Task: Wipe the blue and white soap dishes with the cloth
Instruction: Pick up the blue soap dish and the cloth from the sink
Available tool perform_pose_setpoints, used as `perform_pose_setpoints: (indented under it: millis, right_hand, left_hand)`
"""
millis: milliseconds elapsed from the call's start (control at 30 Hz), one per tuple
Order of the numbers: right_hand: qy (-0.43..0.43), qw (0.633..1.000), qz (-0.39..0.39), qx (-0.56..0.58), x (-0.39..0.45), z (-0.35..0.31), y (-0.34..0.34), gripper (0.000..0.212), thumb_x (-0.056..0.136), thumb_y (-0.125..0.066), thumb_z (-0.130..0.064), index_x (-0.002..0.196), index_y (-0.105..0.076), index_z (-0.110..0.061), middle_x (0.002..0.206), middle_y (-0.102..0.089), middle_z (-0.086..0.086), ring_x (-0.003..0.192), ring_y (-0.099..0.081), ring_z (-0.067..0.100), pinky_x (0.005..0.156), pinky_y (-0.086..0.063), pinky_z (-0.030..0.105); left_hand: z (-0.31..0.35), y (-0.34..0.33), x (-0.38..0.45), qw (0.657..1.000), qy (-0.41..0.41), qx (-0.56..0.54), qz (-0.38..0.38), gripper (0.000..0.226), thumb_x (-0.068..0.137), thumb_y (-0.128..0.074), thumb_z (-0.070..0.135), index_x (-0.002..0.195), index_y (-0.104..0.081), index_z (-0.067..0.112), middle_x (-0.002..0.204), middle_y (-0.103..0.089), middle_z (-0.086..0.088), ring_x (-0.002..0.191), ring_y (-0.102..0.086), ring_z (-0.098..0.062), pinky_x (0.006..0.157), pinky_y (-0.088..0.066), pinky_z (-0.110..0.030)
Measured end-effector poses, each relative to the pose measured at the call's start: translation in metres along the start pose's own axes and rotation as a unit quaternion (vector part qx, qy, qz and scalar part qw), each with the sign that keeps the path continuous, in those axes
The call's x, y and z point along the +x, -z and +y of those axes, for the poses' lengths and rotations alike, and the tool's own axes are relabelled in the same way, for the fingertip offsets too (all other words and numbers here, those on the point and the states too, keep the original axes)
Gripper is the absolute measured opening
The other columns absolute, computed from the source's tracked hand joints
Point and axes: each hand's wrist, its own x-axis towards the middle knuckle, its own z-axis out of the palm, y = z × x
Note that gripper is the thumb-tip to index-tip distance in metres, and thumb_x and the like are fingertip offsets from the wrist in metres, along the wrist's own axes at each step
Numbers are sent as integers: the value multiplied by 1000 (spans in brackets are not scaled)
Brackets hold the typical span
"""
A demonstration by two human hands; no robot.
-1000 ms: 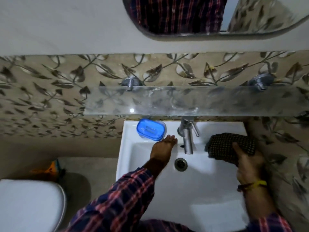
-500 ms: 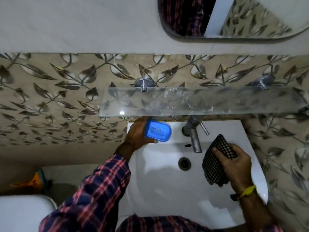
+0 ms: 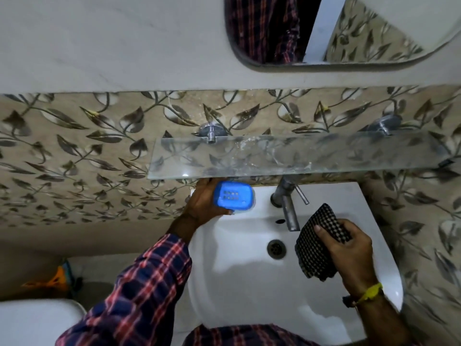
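Left hand point(image 3: 203, 201) grips perforated blue soap dish point(image 3: 234, 197); right hand point(image 3: 354, 248) clutches checkered cloth point(image 3: 316, 248).

Head view — close above the sink point(image 3: 249, 283), facing down.

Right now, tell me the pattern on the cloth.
The cloth in the right hand is a small black-and-white check, seen in the head view.

A white sink point(image 3: 252, 278) sits under a glass shelf point(image 3: 287, 156). A metal tap point(image 3: 287, 203) stands on the sink's back edge.
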Motion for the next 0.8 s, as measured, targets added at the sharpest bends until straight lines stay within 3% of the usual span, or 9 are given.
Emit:
perform_pose_setpoints:
  millis: [133, 233, 333, 433, 500, 600, 633, 700, 800]
  right_hand:
    - [12, 999, 1, 44, 0, -4, 12, 15, 78, -81, -19, 87, -69, -21, 86, -75, -9, 81, -70, 5, 58, -59, 21]
    - [8, 997, 17, 70, -1, -4, 21, 15, 78, -81, -20, 87, -70, -21, 86, -75, -14, 80, -70, 3, 56, -57, 17]
    - [-2, 995, 54, 88, -2, -1, 28, 14, 78, -82, -19, 83, -69, -21, 81, -75, -13, 77, -70, 4, 57, -58, 19]
    - [6, 996, 62, 63, -3, 2, 37, 15, 79, -81, -20, 86, -68, -20, 82, -73, -11, 77, -69, 3, 64, -58, 28]
    - [18, 998, 50, 40, -5, 2, 40, 17, 79, -81, -20, 89, -68, -23, 83, -72, -15, 77, -68, -3, 63, -58, 25]
    - [31, 999, 17, 26, -6, 1, 46, 25, 77, -81, -14, 95, -68, -25, 87, -70, -20, 79, -65, -12, 64, -59, 16]
    - [33, 999, 11, 27, -5, 0, 48, 28, 76, -81, -12, 97, -67, -25, 89, -70, -19, 79, -64, -14, 64, -56, 11]
    - [35, 999, 9, 31, -4, -3, 52, 32, 74, -83, -10, 96, -66, -26, 90, -69, -18, 80, -63, -16, 64, -52, 4]
    - [21, 996, 10, 89, -1, -7, 63, 25, 71, -86, -14, 88, -72, -26, 85, -75, -13, 79, -71, -1, 68, -60, 24]
  left_hand:
    - [21, 1, -21, 996, -71, -16, 49, 94, 54, -99, 24, 135, -54, 7, 131, -57, -13, 123, -52, -30, 104, -41, -33]
    - [39, -6, -41, 994, -107, 31, 23, 93, 57, -96, 22, 138, -51, 11, 138, -51, -12, 129, -46, -28, 108, -40, -35]
    - [58, -30, -63, 968, -204, 144, -11, 90, 67, -88, 8, 144, -42, 11, 145, -45, -15, 130, -40, -30, 110, -43, -44]
    - [72, -56, -82, 939, -277, 201, -35, 86, 72, -79, -3, 146, -39, 12, 147, -43, -15, 128, -40, -29, 107, -42, -37]
    - [75, -58, -86, 969, -209, 129, -40, 88, 69, -85, 1, 145, -41, 13, 145, -49, -12, 129, -45, -25, 107, -47, -38]
    - [82, -52, -84, 995, -25, -98, -22, 89, 61, -95, 9, 135, -47, 14, 128, -60, 0, 114, -59, -3, 93, -48, -17]
    - [83, -51, -84, 988, 11, -155, -4, 88, 57, -97, 8, 131, -50, 15, 122, -64, 4, 109, -61, 0, 89, -49, -15]
    - [86, -49, -86, 968, 52, -247, 17, 87, 54, -99, 7, 128, -55, 19, 120, -67, 3, 112, -65, -10, 90, -54, -27]
    - [95, -46, -88, 922, 82, -377, 28, 89, 50, -97, 6, 128, -55, 17, 129, -67, -4, 119, -64, -25, 93, -57, -40]
